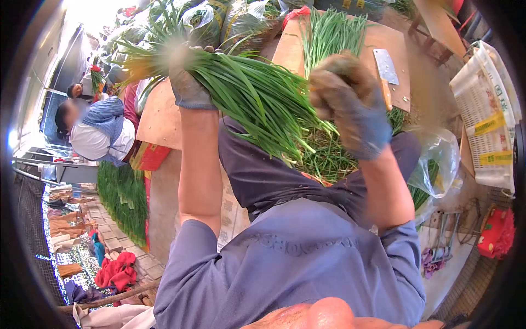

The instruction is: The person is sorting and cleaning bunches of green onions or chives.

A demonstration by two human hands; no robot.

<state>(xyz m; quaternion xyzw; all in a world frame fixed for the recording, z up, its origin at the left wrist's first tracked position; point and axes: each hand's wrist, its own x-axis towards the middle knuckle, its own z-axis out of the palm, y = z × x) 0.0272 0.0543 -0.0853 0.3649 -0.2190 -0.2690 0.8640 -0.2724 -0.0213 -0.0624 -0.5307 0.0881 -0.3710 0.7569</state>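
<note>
My left hand (189, 82), in a soiled blue work glove, is wrapped round a large bunch of long green leafy stalks (257, 93). The leaf tips fan out to the upper left, and the pale cut ends point to the lower right. My right hand (350, 101), gloved too, is raised just beside the stalk ends with its fingers curled; whether anything is in them is hidden. Behind it more green stalks (334, 33) lie on a wooden board (392, 41), with a cleaver (386, 68) near the board's right edge.
Loose trimmings (329, 159) lie between my knees. A white plastic basket (479, 109) and a clear plastic bag (441, 164) are at the right. Another person (101, 129) sits at the left, near a pile of green stalks (123, 197). Filled bags (249, 24) stand at the back.
</note>
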